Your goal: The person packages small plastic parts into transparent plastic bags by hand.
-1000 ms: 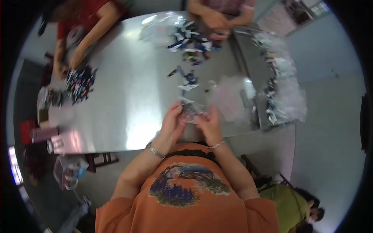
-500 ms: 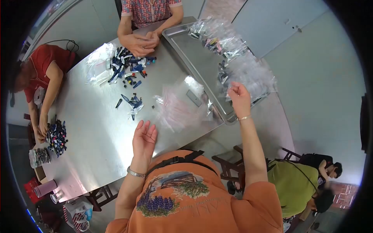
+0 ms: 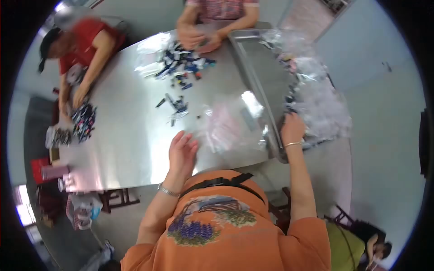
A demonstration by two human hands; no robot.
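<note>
My left hand (image 3: 183,151) hovers palm up over the near edge of the metal table (image 3: 131,135), fingers loosely apart and holding nothing. My right hand (image 3: 293,129) is down at the near end of the metal tray (image 3: 258,86), beside a heap of clear plastic bags (image 3: 323,113). Its fingers are curled, and whatever is in them is hidden. Between my hands lies a stack of flat clear bags (image 3: 221,128). A few dark blue and white hair clips (image 3: 176,107) lie beyond my left hand.
A larger pile of hair clips (image 3: 181,63) lies before a person in a patterned shirt (image 3: 221,11) across the table. At the left, a person in red (image 3: 97,40) handles another pile of small pieces (image 3: 84,121). A pink cup (image 3: 54,171) stands near the left corner.
My right hand has lowered into the tray beside the bags. My left hand stays open above the table edge. The view has turned, shifting the table contents.
</note>
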